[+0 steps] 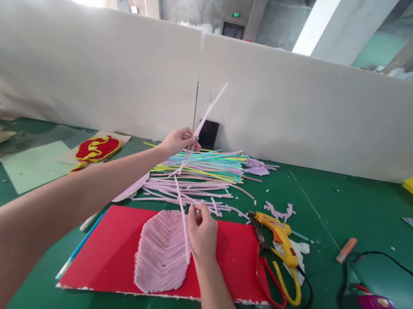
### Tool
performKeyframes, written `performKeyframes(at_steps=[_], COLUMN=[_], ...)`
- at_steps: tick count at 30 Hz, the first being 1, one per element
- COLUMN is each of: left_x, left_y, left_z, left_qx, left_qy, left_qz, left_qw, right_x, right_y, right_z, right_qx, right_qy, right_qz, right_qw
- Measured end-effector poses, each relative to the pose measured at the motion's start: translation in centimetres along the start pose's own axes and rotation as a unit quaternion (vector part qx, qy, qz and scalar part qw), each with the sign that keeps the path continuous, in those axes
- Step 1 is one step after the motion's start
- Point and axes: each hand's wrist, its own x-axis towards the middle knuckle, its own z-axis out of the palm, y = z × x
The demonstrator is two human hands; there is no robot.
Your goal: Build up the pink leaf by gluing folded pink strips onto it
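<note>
The left arm stretched out over the green worktop (pixel 340 210), with the left hand (pixel 177 141) lifted beyond the red board (pixel 113 250). The right hand (pixel 203 236) sat on the board beside a pink straw leaf (pixel 160 255). The left grip was closed around thin pink straws (pixel 208 109) pointing up. The right grip pinched one slanted straw (pixel 182 214) at the leaf's top.

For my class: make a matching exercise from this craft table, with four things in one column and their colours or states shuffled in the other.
1 glue gun
2 card sheet
3 leaf shape
4 left hand

a red
b holds a straw raised
c yellow
d pink, lying on the card

Pairs: 1-c, 2-a, 3-d, 4-b
</note>
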Motion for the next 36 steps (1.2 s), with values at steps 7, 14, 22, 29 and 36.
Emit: performKeyframes(at_steps=[7, 14, 22, 29, 36], left_x=[-0.2, -0.4, 1.0, -0.2, -3.1], left_y=[0.6, 1.5, 3.5, 2.5, -0.2], left_z=[0.6, 0.8, 0.7, -0.9, -2.3], left_qx=[-0.023, -0.051, -0.128, 0.050, 0.206], left_qy=[0.015, 0.048, 0.290, 0.018, -0.228], left_qz=[-0.007, 0.005, 0.079, -0.045, -0.112], left_qw=[1.000, 0.997, 0.945, 0.998, 0.945], right_x=[-0.4, -0.5, -0.5, 0.2, 0.1], right_y=[0.3, 0.4, 0.6, 0.7, 0.8], right_z=[0.3, 0.5, 0.7, 0.4, 0.0], right_qx=[-0.062, -0.056, -0.036, 0.082, -0.030], right_qy=[-0.096, -0.096, -0.075, -0.080, -0.004], right_qz=[-0.122, -0.119, -0.111, -0.050, -0.157], right_qw=[0.986, 0.987, 0.990, 0.992, 0.987])
